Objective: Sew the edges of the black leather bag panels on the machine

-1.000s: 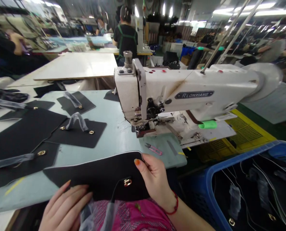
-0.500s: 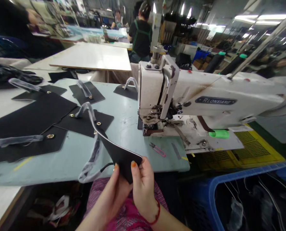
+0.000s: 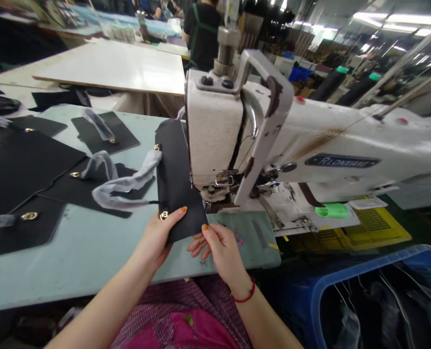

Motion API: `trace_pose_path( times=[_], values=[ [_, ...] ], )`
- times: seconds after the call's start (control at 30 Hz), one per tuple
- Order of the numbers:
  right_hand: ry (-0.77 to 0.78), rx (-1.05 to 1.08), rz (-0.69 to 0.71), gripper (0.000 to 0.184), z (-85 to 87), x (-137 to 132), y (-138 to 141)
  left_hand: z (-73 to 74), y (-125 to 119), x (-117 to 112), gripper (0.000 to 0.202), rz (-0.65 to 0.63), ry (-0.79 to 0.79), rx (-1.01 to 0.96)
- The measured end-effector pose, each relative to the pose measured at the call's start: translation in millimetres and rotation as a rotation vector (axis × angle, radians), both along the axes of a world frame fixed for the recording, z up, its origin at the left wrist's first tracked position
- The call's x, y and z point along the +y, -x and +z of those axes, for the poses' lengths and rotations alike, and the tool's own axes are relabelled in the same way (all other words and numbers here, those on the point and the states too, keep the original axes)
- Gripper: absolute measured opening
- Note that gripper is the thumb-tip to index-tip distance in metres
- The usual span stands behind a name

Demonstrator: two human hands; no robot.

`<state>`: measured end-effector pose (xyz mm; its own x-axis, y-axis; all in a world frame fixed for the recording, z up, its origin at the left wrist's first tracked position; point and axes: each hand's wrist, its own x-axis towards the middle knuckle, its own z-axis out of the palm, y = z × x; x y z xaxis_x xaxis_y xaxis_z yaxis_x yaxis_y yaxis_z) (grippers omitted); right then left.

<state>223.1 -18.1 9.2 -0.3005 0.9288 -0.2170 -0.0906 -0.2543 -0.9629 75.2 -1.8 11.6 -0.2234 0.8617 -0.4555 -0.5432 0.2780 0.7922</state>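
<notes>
Where both hands meet the work: a black panel (image 3: 174,169) lies over the pale table (image 3: 92,261), its long side just beside the head of the sewing machine (image 3: 213,131); contact with the machine cannot be told.
Left hand (image 3: 155,237): clamped on the black panel, thumb on top by the near gold fitting (image 3: 163,215), fingers beneath.
Right hand (image 3: 219,245): thumb tip at the panel's near right corner, fingers loosely curled below the edge; whether they close on it cannot be told.
Film-wrapped strap (image 3: 126,186): looped leftward from the panel, over a neighbouring dark piece.
Pink snips (image 3: 239,239): on the table, partly hidden behind the right hand.
Table, left: further dark pieces (image 3: 105,132) with wrapped straps and gold fittings.
Blue basket (image 3: 368,263): at lower right, holding dark pieces.
Green tube (image 3: 332,211): beneath the machine's arm.
</notes>
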Motion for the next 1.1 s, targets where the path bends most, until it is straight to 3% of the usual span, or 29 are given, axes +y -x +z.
trace_pose_path(
  times=[0.2, 0.47, 0.73, 0.93, 1.03, 1.1],
  values=[
    [0.035, 0.047, -0.057, 0.043, -8.6, 22.5, 4.0, -12.0, 5.6, 33.7, 0.034, -0.093, -0.021, 0.041],
    [0.016, 0.042, -0.088, 0.043, -12.6, 32.6, 8.9, -21.1, 17.0, 56.7, 0.043, -0.178, -0.062, 0.056],
    [-0.009, 0.006, -0.101, 0.044, -11.4, 31.5, 11.3, -15.0, 21.5, 61.3, 0.035, -0.247, -0.075, 0.087],
    [-0.038, -0.043, -0.124, 0.047, -9.5, 30.9, 11.7, -13.9, 34.4, 48.2, 0.025, -0.391, 0.200, -0.074],
    [-0.066, -0.069, -0.150, 0.046, -7.7, 29.7, 13.0, -11.3, 39.6, 43.3, 0.022, -0.464, 0.224, -0.147],
    [-0.089, -0.080, -0.161, 0.045, -6.8, 28.5, 14.4, -8.3, 41.5, 44.0, 0.025, -0.486, 0.234, -0.096]
  ],
)
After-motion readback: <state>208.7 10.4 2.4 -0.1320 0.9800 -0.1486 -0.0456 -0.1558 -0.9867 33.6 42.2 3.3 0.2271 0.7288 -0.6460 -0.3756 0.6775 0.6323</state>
